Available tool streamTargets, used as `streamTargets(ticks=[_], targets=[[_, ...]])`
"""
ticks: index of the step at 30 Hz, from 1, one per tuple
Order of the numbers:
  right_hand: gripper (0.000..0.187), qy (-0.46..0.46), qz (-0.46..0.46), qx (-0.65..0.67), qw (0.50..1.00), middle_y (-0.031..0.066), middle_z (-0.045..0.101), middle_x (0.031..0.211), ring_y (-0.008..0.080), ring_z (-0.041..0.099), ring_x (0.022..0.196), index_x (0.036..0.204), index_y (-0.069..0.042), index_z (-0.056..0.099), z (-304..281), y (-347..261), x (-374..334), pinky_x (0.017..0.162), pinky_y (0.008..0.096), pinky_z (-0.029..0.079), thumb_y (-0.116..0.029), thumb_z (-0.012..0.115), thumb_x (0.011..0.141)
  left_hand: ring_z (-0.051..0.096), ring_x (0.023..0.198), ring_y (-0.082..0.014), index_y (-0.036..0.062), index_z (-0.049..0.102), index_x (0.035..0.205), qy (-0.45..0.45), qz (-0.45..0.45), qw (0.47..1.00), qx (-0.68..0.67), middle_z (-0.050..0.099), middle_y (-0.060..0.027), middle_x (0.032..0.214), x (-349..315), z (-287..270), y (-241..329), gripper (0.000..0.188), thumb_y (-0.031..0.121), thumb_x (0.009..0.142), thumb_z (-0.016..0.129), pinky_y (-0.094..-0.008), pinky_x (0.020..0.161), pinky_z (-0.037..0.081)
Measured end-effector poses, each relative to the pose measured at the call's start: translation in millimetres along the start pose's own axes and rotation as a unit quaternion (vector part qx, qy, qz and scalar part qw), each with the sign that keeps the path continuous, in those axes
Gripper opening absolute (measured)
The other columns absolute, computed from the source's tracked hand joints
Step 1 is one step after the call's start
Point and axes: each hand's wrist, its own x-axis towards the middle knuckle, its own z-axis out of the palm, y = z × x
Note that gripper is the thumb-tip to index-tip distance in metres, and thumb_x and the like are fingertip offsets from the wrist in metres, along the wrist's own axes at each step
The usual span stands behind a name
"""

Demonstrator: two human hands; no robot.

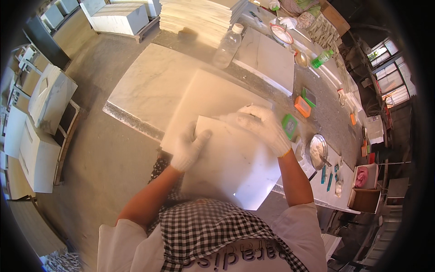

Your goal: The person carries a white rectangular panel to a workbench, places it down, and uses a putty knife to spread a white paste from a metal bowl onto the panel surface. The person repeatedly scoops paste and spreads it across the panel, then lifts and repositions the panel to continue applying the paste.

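Observation:
A glossy white marble tile [226, 158] with faint grey veins is held tilted in front of my body, its near corner catching a bright reflection. My left hand [188, 147], in a white glove, grips the tile's left edge, thumb on the face and the other fingers partly hidden. At the far edge my right hand [263, 124], also gloved, is closed with bent fingers over the tile's rim; its fingertips are partly blurred. Just beyond lies another pale tile [204, 90], flat and partly covered by the held one. Under its left side a larger veined slab [152, 75] rests.
A clear plastic bottle [227, 47] stands by a tall tile stack [195, 22]. Orange [302, 107] and green blocks [289, 126] lie right of my hand, near a metal bowl of white paste [317, 149]. Across the table another person's gloved hand [288, 22] is near a round dish.

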Motion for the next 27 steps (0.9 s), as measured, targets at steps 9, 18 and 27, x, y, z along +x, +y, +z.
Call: streamTargets(ticks=[9, 18, 27], targets=[[0.034, 0.003, -0.022, -0.026, 0.999, 0.0108, 0.074, 0.098, 0.0178, 0.067, 0.095, 0.106, 0.004, 0.074, 2.6, 3.0, 3.6, 0.096, 0.0345, 0.050, -0.027, 0.070, 0.094, 0.066, 0.104, -0.0158, -0.0058, 0.060, 0.132, -0.001, -0.007, 1.000, -0.009, 0.073, -0.0120, 0.112, -1.1, 0.5, 4.1, 0.046, 0.028, 0.102, 0.069, -0.0316, 0.093, 0.053], [0.035, 0.002, -0.025, -0.027, 0.999, 0.0114, 0.076, 0.099, 0.0189, 0.067, 0.096, 0.106, 0.004, 0.075, 1.8, -0.6, 2.8, 0.099, 0.0351, 0.050, -0.028, 0.072, 0.093, 0.067, 0.105, -0.0160, -0.0061, 0.060, 0.133, -0.002, -0.001, 1.000, -0.019, 0.073, -0.0130, 0.114, -0.6, 0.8, 2.5, 0.047, 0.028, 0.102, 0.069, -0.0324, 0.094, 0.054], [0.031, 0.004, -0.034, -0.032, 0.999, 0.0112, 0.075, 0.097, 0.0190, 0.067, 0.095, 0.106, 0.004, 0.075, 1.8, 1.5, 4.5, 0.100, 0.0352, 0.050, -0.024, 0.073, 0.092, 0.063, 0.110, -0.0127, -0.0071, 0.060, 0.131, -0.015, -0.029, 0.998, -0.047, 0.070, -0.0089, 0.120, -2.1, 0.3, 8.8, 0.042, 0.024, 0.103, 0.068, -0.0293, 0.098, 0.051]])
